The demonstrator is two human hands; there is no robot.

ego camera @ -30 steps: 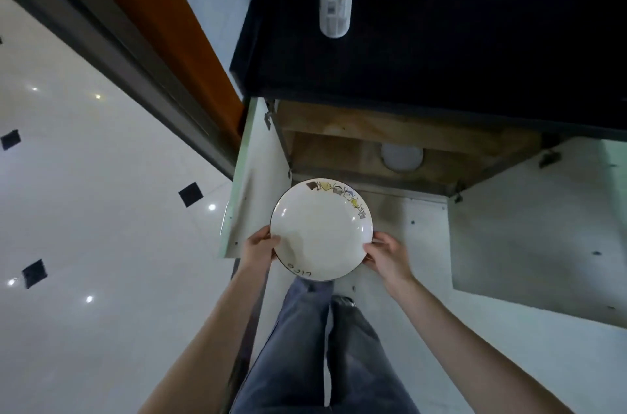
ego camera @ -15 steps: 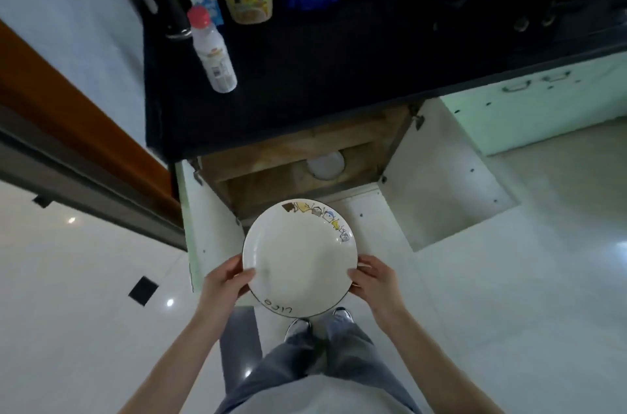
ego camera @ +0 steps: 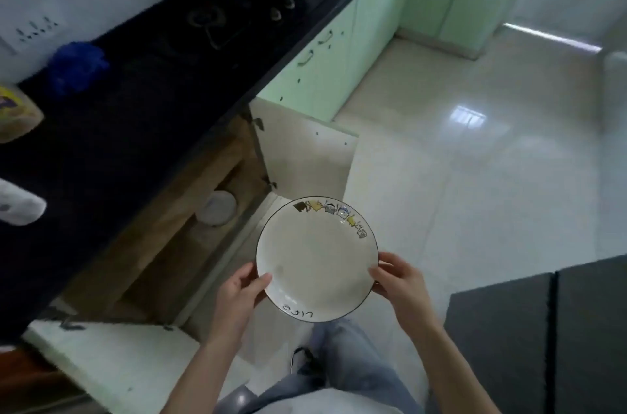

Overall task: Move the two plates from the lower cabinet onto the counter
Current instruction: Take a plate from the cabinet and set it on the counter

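1 plate [ego camera: 315,257], 2 hands' grip

A blue crumpled cloth or bag [ego camera: 76,67] sits at the back of the dark worktop, below a white wall socket panel [ego camera: 32,29]. At the left edge a yellow-labelled jar [ego camera: 15,115] and a white bottle [ego camera: 18,206] show only in part, both blurred. Further along sits a black gas hob [ego camera: 237,11] with its knobs. Pale green cupboard doors [ego camera: 342,40] line the far run. The glossy tiled floor [ego camera: 475,176] reflects light, and a dark grey block [ego camera: 543,329] stands at the lower right.
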